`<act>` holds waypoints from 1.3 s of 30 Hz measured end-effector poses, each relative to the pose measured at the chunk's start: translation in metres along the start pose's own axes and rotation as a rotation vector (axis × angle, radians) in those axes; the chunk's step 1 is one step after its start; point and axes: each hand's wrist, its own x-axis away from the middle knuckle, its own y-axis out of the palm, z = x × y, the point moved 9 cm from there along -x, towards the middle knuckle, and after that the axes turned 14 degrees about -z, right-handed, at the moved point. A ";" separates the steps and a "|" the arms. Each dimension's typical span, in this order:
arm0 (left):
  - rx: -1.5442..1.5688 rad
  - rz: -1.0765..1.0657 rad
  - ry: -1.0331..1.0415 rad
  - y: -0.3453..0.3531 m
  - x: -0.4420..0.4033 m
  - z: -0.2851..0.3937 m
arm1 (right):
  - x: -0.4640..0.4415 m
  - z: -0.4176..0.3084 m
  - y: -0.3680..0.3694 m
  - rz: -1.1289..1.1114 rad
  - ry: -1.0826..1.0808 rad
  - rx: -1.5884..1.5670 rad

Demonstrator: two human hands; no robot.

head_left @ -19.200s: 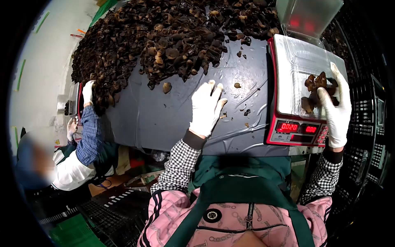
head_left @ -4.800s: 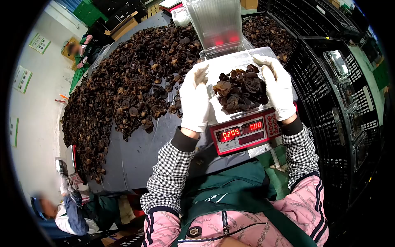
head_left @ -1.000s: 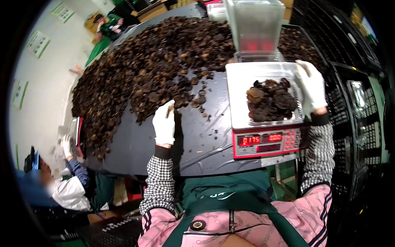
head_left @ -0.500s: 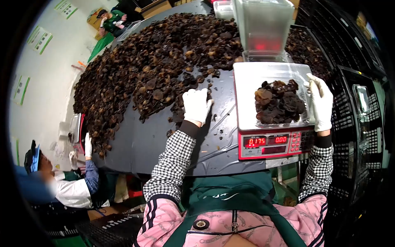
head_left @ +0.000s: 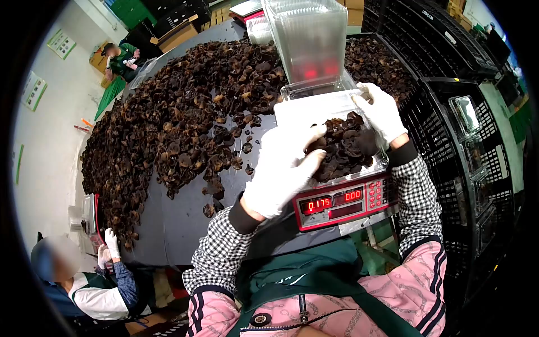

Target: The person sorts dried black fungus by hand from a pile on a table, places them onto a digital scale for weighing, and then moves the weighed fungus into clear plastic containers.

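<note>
A clear plastic tray (head_left: 381, 162) holding black wood ear mushrooms (head_left: 343, 147) sits on the white plate of a red digital scale (head_left: 349, 201), whose display reads 0.175. My left hand (head_left: 283, 171), in a white glove, reaches over the tray's left side with thumb and fingers apart beside the mushrooms. At the upper right of the tray, my gloved right hand (head_left: 384, 114) has thumb and fingers bent around the rim. Part of the scale plate is hidden behind my left hand.
A large heap of wood ears (head_left: 185, 112) spreads over the grey table (head_left: 174, 224). Behind the scale stands a tall stack of clear trays (head_left: 309, 42). Black crates (head_left: 443, 106) line the right side. One co-worker (head_left: 95, 286) is at lower left, another person (head_left: 120, 62) at far left.
My left hand has moved from the loose wood ears on the table to the tray on the scale. My right hand has shifted up the tray's right side. The view has turned.
</note>
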 end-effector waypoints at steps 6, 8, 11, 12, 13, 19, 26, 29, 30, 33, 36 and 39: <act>-0.005 0.130 -0.069 -0.006 0.000 -0.015 | -0.023 0.022 0.021 -0.191 0.108 -0.255; 0.031 0.157 -0.193 -0.012 0.013 -0.040 | -0.024 0.021 0.019 -0.162 0.078 -0.489; 0.247 0.285 -0.262 -0.027 0.032 -0.060 | -0.018 0.005 0.004 -0.210 -0.046 -0.864; 0.289 0.302 -0.299 -0.031 0.038 -0.064 | -0.010 -0.011 -0.006 -0.237 -0.103 -0.860; 0.371 0.377 -0.321 -0.034 0.046 -0.070 | 0.002 -0.027 -0.015 -0.263 -0.158 -0.856; 0.527 0.320 -0.338 -0.010 0.069 -0.074 | 0.075 -0.036 -0.039 -0.249 -0.158 -0.819; 0.639 0.155 -0.329 0.050 0.078 -0.047 | 0.138 -0.061 -0.028 -0.094 -0.119 -0.360; 0.618 0.061 -0.391 0.068 0.079 -0.047 | 0.152 -0.057 -0.025 0.048 -0.088 -0.249; 0.767 0.042 -0.444 0.073 0.082 -0.050 | 0.155 -0.053 -0.023 0.056 -0.036 -0.254; 1.231 -0.007 -0.498 0.086 0.078 -0.053 | 0.163 -0.022 -0.008 -0.051 0.244 -0.491; 1.286 -0.114 -0.529 0.087 0.064 -0.043 | 0.169 -0.028 0.002 -0.210 0.310 -0.931; 1.265 -0.160 -0.516 0.088 0.060 -0.050 | 0.169 -0.035 0.005 -0.279 0.293 -1.137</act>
